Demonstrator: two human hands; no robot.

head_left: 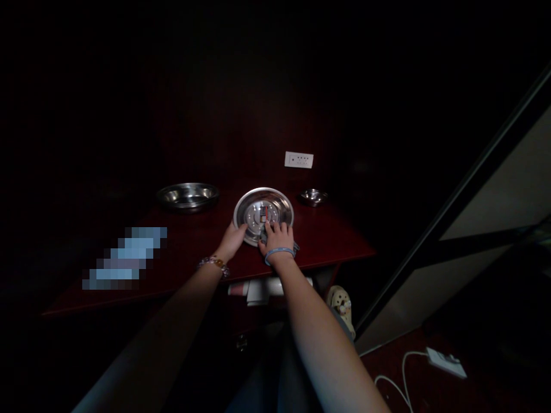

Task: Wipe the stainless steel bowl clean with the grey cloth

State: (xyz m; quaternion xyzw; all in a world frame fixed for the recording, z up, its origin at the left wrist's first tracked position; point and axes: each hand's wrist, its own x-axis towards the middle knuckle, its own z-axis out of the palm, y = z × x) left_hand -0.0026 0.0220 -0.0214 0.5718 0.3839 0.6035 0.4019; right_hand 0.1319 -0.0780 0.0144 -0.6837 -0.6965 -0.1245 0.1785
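A shiny metal bowl (282, 205) is tilted up toward me above the red-brown tabletop, with a small label (264, 214) on its inner bottom. My left hand (233, 240) grips the bowl's left rim, thumb over the inside edge. Over the lower right part of the bowl lies my right hand (279, 236), its fingers bent and pressing a grey cloth (263, 234) against the inner surface. Most of that cloth is hidden under the palm; a bit sticks out beside the wrist.
On the tabletop (336, 241), a wide metal basin (188, 198) stands at the left and a small metal bowl (314, 197) at the right. A blurred pale blue item (129, 258) lies front left. Behind is a wall socket (299, 160); a power strip (446, 362) lies on the floor.
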